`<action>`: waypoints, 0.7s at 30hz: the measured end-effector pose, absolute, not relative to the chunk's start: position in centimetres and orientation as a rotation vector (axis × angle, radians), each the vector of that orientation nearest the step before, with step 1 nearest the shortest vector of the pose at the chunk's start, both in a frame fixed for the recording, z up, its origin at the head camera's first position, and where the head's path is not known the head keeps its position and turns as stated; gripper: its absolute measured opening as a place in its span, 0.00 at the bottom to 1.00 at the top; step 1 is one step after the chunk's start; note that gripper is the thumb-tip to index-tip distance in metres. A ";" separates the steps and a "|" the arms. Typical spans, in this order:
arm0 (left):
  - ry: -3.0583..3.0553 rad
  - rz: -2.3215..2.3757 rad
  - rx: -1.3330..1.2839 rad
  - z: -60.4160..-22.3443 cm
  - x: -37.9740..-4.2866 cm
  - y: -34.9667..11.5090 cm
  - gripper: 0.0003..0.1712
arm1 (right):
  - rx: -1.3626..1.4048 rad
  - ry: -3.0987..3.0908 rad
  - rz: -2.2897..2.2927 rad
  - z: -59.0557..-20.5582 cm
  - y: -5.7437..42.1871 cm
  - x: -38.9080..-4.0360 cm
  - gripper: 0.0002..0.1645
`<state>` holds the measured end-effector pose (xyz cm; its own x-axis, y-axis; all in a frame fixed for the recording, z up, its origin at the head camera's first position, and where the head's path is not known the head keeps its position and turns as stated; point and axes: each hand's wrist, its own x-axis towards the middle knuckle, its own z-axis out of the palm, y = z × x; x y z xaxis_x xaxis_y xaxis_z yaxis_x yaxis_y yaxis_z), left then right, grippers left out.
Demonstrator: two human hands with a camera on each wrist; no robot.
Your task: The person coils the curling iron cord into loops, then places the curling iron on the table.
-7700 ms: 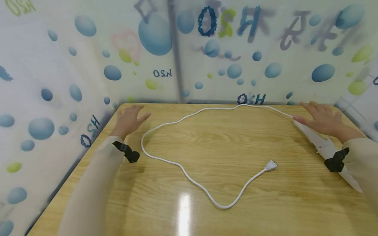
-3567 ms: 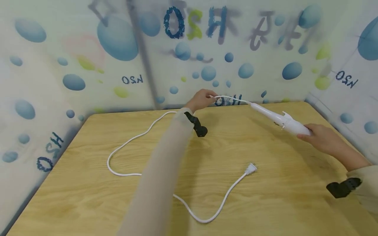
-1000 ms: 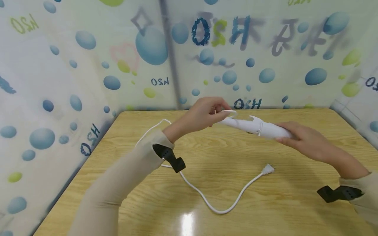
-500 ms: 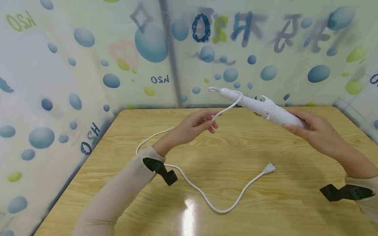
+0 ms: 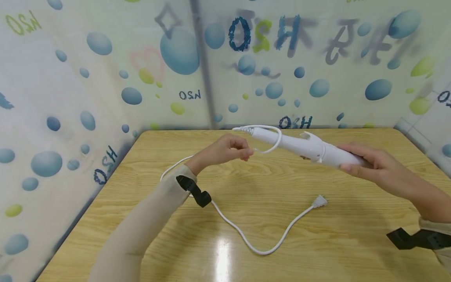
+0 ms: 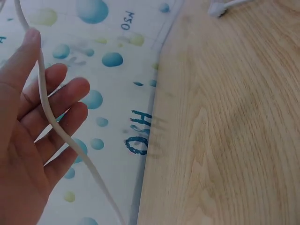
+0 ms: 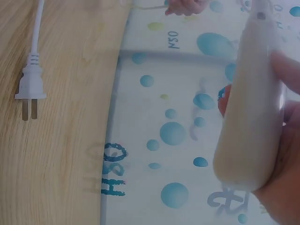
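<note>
My right hand grips the wide, rounded end of a white wand-shaped appliance, with a small hooked tab midway along its body. Held above the table, it points left, its narrow end toward my left hand. The white power cord leaves that narrow end and bends back in a loop beside it. Thumb and index finger of my left hand pinch the cord, which runs down across the palm; the other fingers are loosely bent. In the right wrist view the blunt end of the appliance lies along the palm.
On the wooden table the rest of the cord winds forward to a two-pin plug at the right of centre. A patterned wall covering stands right behind the back edge and along the left side.
Both hands began open, with the appliance lying under my right forearm. Since then my right hand has lifted it and my left taken the cord. In the last half second its narrow end has dipped.
</note>
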<state>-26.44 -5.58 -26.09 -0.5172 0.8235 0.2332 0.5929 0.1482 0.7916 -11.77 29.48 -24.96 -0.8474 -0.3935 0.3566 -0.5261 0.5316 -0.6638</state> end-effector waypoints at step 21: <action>2.246 0.873 1.379 -22.8 -26.9 -5.7 0.09 | 1.134 -2.845 0.932 -25.3 27.8 -11.4 0.24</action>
